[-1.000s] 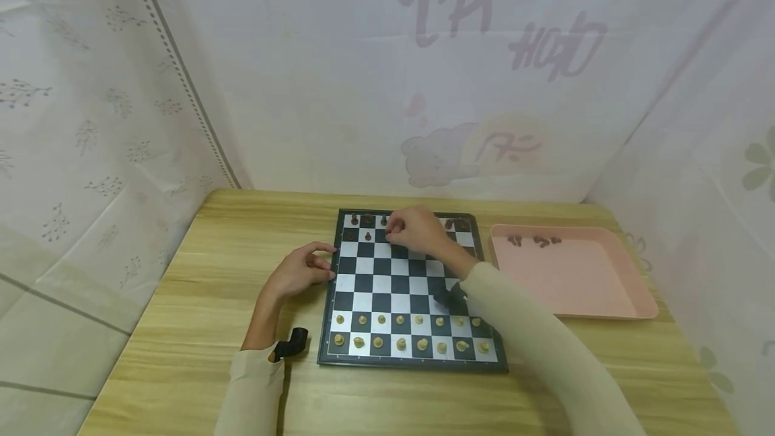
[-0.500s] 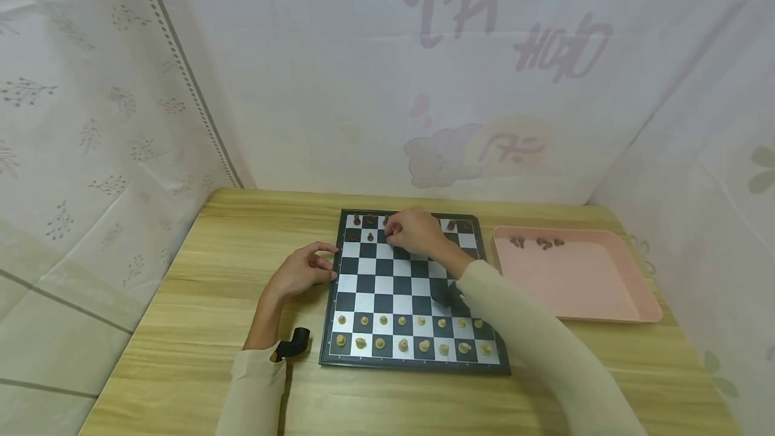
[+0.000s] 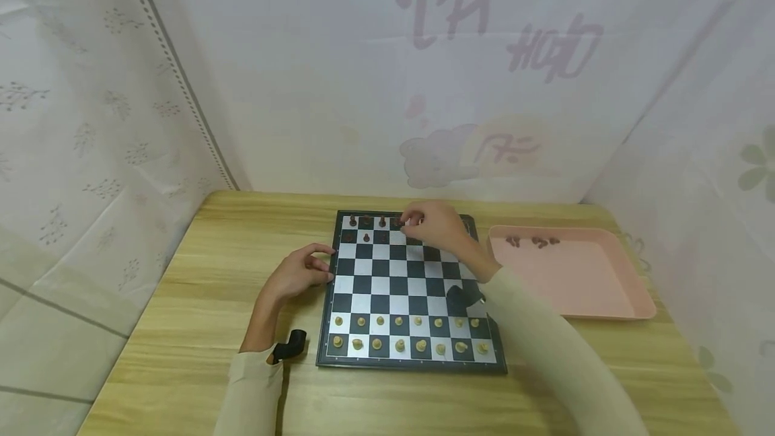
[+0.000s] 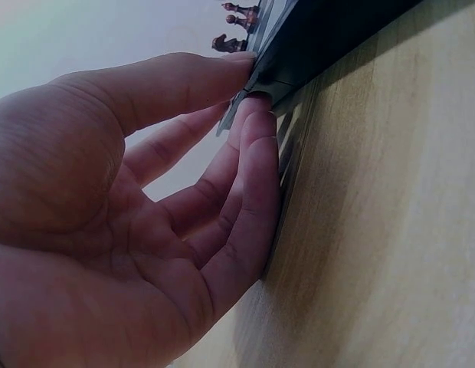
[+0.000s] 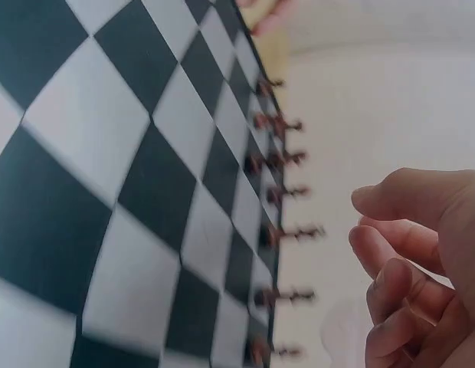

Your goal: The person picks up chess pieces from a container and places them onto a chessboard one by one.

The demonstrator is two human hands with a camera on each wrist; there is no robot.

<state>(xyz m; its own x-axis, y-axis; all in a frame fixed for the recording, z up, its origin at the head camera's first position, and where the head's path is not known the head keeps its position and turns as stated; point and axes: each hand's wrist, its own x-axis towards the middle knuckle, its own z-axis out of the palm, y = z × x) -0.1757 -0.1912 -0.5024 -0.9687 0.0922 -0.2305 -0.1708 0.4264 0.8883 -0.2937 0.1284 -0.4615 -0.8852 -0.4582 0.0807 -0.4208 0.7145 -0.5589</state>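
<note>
A black-and-white chessboard (image 3: 372, 286) lies on the table. My left hand (image 3: 294, 273) holds its left edge, thumb tip and fingertips against the rim; the left wrist view shows the fingers (image 4: 257, 165) bent there. Over the far rows is my right hand (image 3: 437, 226), fingers loosely bent. The right wrist view shows nothing between thumb and index finger (image 5: 369, 241). Nearest it, dark red chess pieces stand along the far side, among them a bishop-like piece (image 3: 382, 221) and a pawn (image 3: 366, 238). My right hand hides part of the far row.
Two rows of cream chess pieces (image 3: 400, 345) stand on the near side. To the right, a pink tray (image 3: 575, 281) holds several dark red pieces (image 3: 540, 242). A white printed cloth (image 3: 315, 120) hangs behind the wooden table (image 3: 200, 328).
My right hand has let go of a small dark red piece in the second far row and moved right, away from it. My left hand stays at the board's edge.
</note>
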